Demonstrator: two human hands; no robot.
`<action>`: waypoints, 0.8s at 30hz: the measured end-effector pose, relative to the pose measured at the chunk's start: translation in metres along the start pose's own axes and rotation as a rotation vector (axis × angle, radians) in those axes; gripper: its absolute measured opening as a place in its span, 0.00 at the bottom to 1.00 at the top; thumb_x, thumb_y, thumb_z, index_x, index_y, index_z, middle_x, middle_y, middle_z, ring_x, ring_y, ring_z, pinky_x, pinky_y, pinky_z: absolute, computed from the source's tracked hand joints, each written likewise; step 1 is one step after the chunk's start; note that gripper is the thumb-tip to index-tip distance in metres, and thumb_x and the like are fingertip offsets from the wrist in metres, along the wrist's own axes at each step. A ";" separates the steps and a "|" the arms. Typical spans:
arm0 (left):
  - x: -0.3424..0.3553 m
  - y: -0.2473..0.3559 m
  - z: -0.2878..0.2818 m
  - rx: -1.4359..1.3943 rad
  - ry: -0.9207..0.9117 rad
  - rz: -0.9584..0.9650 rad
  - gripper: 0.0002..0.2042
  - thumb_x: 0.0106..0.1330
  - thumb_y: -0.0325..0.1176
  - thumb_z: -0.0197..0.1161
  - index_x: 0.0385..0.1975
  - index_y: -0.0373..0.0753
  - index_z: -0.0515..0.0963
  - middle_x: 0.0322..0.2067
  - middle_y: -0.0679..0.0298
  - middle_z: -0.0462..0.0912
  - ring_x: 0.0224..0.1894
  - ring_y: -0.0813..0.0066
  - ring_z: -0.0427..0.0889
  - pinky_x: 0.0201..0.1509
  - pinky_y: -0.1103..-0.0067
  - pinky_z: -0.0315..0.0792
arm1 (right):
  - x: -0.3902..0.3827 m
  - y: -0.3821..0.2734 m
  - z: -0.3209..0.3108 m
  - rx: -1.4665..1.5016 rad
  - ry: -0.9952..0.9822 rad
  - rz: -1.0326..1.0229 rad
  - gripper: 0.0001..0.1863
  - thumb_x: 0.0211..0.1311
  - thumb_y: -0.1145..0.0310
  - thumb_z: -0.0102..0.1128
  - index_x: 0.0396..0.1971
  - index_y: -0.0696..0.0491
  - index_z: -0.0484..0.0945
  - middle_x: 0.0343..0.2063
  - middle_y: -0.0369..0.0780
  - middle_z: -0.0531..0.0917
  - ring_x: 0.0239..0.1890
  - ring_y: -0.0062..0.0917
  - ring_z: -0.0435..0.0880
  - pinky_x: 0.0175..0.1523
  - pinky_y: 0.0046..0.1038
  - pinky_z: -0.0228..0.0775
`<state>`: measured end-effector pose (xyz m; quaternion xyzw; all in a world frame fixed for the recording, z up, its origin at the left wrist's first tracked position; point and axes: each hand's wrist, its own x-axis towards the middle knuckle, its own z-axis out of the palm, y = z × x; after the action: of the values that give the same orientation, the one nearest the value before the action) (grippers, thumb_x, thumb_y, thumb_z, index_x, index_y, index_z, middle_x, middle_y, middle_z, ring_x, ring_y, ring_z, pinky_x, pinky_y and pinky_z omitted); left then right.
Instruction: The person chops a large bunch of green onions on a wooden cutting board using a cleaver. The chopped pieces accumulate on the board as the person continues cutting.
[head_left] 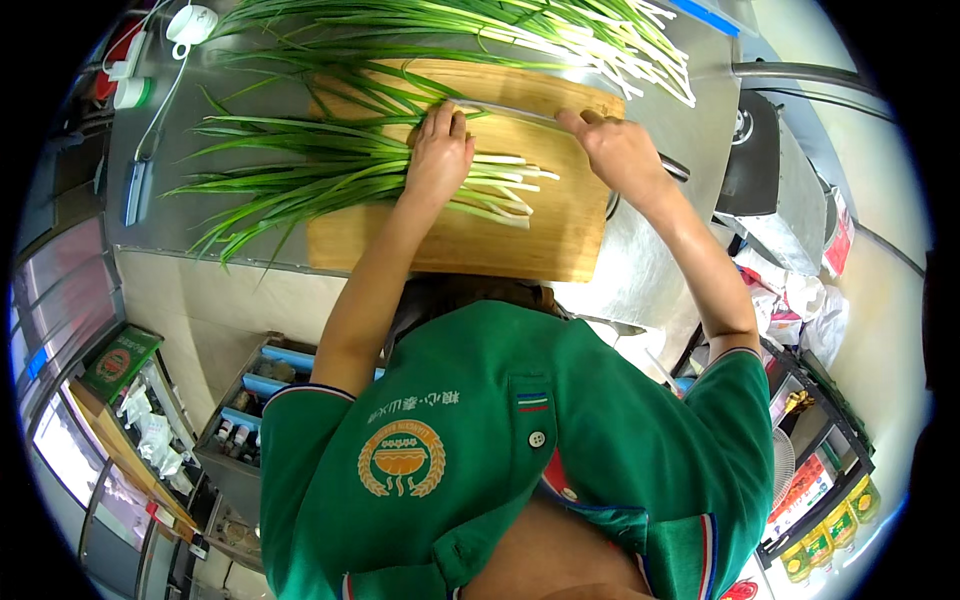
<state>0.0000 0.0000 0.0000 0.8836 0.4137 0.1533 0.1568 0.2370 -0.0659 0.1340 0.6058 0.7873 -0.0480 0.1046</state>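
Currently, the right hand (pixel 617 150) grips a knife (pixel 510 109) over the cutting board (pixel 450 245); the left hand (pixel 440 160) bends over the spring onions (pixel 350 178) lying there, grip unconfirmed. A larger onion pile (pixel 560 42) crowds the board's far edge; a white cup (pixel 190 24) sits beyond its far-left corner.
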 end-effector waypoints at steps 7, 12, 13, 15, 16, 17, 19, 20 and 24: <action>-0.001 -0.001 -0.005 -0.008 0.013 0.017 0.19 0.61 0.34 0.60 0.47 0.26 0.72 0.56 0.48 0.66 0.58 0.49 0.66 0.61 0.64 0.65 | 0.001 -0.004 -0.004 0.011 0.040 0.019 0.25 0.49 0.82 0.50 0.51 0.52 0.70 0.21 0.44 0.80 0.24 0.37 0.82 0.27 0.33 0.74; 0.000 0.001 -0.003 0.013 0.054 0.034 0.18 0.61 0.34 0.59 0.46 0.26 0.74 0.56 0.49 0.67 0.57 0.51 0.68 0.59 0.62 0.65 | 0.005 -0.006 -0.010 0.035 -0.007 -0.007 0.20 0.49 0.81 0.50 0.46 0.56 0.71 0.25 0.45 0.82 0.28 0.34 0.84 0.29 0.32 0.76; 0.000 0.002 -0.001 0.013 0.066 0.036 0.17 0.61 0.34 0.59 0.45 0.27 0.75 0.56 0.49 0.67 0.56 0.52 0.69 0.58 0.62 0.66 | 0.008 -0.006 -0.013 0.040 0.012 -0.035 0.19 0.50 0.81 0.50 0.45 0.57 0.72 0.25 0.45 0.82 0.29 0.34 0.84 0.30 0.32 0.76; 0.001 0.000 0.001 0.024 0.072 0.034 0.16 0.61 0.33 0.59 0.45 0.28 0.76 0.55 0.50 0.68 0.56 0.53 0.70 0.57 0.62 0.66 | 0.015 -0.004 -0.016 0.031 0.010 -0.074 0.19 0.51 0.81 0.49 0.46 0.57 0.72 0.25 0.45 0.82 0.30 0.35 0.84 0.32 0.31 0.77; 0.001 -0.004 0.000 0.009 0.058 0.035 0.17 0.61 0.34 0.59 0.45 0.27 0.75 0.56 0.50 0.68 0.57 0.52 0.68 0.59 0.62 0.65 | 0.022 -0.001 -0.016 0.016 -0.005 -0.087 0.20 0.52 0.81 0.48 0.47 0.57 0.72 0.26 0.45 0.82 0.31 0.35 0.84 0.33 0.31 0.77; 0.001 -0.007 0.000 -0.007 0.044 0.035 0.18 0.61 0.34 0.58 0.46 0.26 0.74 0.56 0.49 0.67 0.58 0.50 0.67 0.60 0.62 0.64 | 0.025 0.002 -0.017 0.001 -0.020 -0.100 0.20 0.52 0.81 0.48 0.48 0.57 0.72 0.27 0.45 0.82 0.32 0.35 0.84 0.34 0.31 0.78; 0.000 -0.007 0.000 -0.019 0.041 0.032 0.18 0.61 0.34 0.58 0.46 0.26 0.74 0.56 0.49 0.67 0.58 0.51 0.67 0.61 0.61 0.64 | 0.017 0.013 -0.021 0.044 -0.044 -0.088 0.26 0.50 0.83 0.48 0.53 0.54 0.70 0.27 0.47 0.82 0.32 0.38 0.84 0.36 0.33 0.77; 0.000 -0.007 0.001 -0.026 0.040 0.030 0.18 0.61 0.34 0.58 0.46 0.26 0.74 0.56 0.49 0.67 0.58 0.51 0.68 0.61 0.60 0.64 | 0.011 0.020 -0.022 0.066 -0.057 -0.082 0.29 0.49 0.84 0.48 0.55 0.53 0.69 0.28 0.48 0.82 0.33 0.39 0.83 0.37 0.33 0.76; 0.007 0.006 0.002 0.067 0.005 0.077 0.19 0.63 0.35 0.57 0.49 0.27 0.73 0.57 0.48 0.66 0.61 0.50 0.65 0.64 0.59 0.61 | -0.016 0.030 -0.028 -0.055 -0.230 0.027 0.28 0.52 0.84 0.47 0.56 0.52 0.69 0.31 0.45 0.83 0.37 0.35 0.84 0.39 0.32 0.77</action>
<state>0.0090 0.0016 0.0020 0.9032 0.3847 0.1475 0.1202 0.2672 -0.0674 0.1669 0.6038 0.7627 -0.0941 0.2117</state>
